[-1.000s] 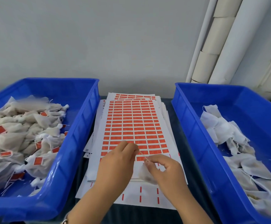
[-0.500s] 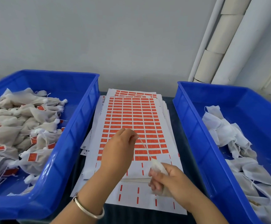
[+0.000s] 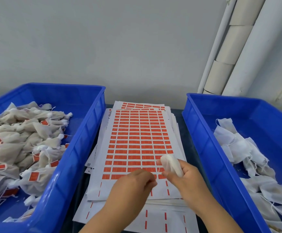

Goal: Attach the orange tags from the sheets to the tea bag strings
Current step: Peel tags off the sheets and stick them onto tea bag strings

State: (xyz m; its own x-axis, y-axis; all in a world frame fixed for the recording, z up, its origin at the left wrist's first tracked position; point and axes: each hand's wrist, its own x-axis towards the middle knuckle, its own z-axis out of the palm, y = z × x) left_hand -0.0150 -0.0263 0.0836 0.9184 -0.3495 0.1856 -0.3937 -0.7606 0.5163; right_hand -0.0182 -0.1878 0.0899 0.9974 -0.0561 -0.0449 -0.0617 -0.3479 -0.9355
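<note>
Head view: right hand (image 3: pixel 185 175) grips soft gauzy tea bag (image 3: pixel 171 163); left hand (image 3: pixel 133 184) pinch unclear.

I see two glossy blue plastic bins, the left bin (image 3: pixel 79 148) and the right bin (image 3: pixel 209 148), both smooth and catching the light. The tag sheets (image 3: pixel 137 140) look like matt white paper with orange print. The tea bag (image 3: pixel 171 163) in my right hand (image 3: pixel 185 179) is thin, gauzy white cloth.
</note>
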